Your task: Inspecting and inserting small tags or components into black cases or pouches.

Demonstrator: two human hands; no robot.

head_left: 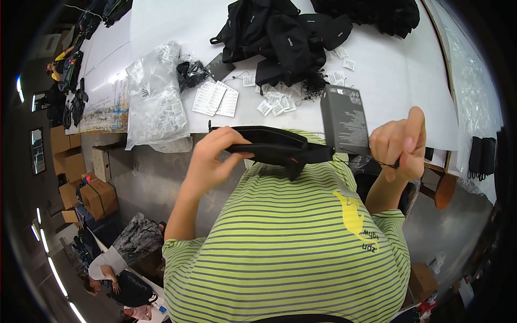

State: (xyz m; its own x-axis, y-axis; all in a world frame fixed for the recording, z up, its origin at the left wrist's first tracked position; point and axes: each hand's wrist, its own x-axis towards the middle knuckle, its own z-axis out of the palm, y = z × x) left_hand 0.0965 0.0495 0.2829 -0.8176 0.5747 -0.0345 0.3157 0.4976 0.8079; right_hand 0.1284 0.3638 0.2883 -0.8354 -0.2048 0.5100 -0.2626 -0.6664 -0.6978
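Note:
A small black fabric bag [274, 153] is held up in front of my striped shirt, near the table's front edge. My left hand [215, 156] grips its left end, thumb and fingers closed on the fabric. A dark grey hang tag [346, 121] with pale print stands at the bag's right end. My right hand [399, 145] is closed in a pinch on a thin black cord [382, 163] that runs from the bag and tag. On the table behind lie white printed cards [215, 99], small white labels [276, 102] and another dark tag [219, 68].
A pile of black bags [280, 35] lies at the table's far middle, with more black items [371, 16] beyond. A clear plastic bag of small labels [156, 102] hangs over the front edge. Cardboard boxes [99, 202] stand on the floor at left. Other people [110, 269] are at lower left.

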